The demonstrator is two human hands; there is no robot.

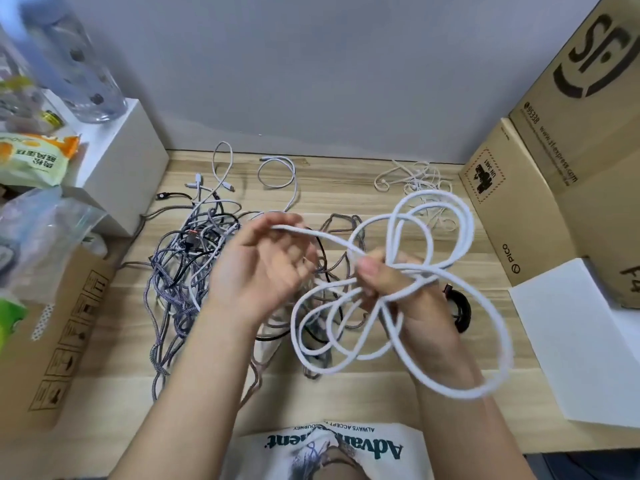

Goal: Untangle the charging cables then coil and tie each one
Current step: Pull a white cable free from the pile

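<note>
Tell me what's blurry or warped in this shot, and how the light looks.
Head view: wide-angle lens bends the desk edge and boxes outward; the bottle at top left is smeared; the left hand and the white cable show slight motion blur; the right hand is sharper; the light is soft and even, with faint shadows and no strong glare.

Looks like a cluttered home desk or packing corner: light wood tabletop (pixel 363 403) against a plain grey wall (pixel 311 64). Shipping cartons (pixel 571 140) stack up at two o'clock, snack packets (pixel 31 161) at ten.
</note>
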